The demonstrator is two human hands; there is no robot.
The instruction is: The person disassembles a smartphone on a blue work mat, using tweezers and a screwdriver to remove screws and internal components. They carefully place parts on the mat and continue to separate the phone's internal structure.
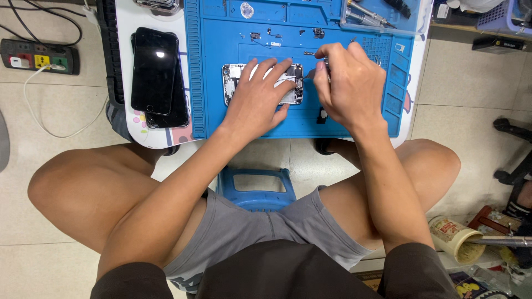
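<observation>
Seen from above, a person sits on a blue plastic stool (256,188) at a small white surface (126,33) covered mostly by a blue repair mat (216,105). An opened smartphone (235,82), its inner parts showing, lies flat near the middle of the mat, closer to the front edge of the surface. The left hand (256,98) rests on it palm down, fingers spread wide and pressing the phone to the mat, gripping nothing. The right hand (344,86) is just beside the phone's right end, fingers curled and pinched around a thin tool (308,72) whose tip touches that end; what kind of tool it is cannot be made out. Small screws and parts (260,35) lie scattered on the mat toward the back edge. Two dark phones (155,69), stacked screen up, sit at the left edge of the surface. A power strip (39,56) lies on the floor to the left
</observation>
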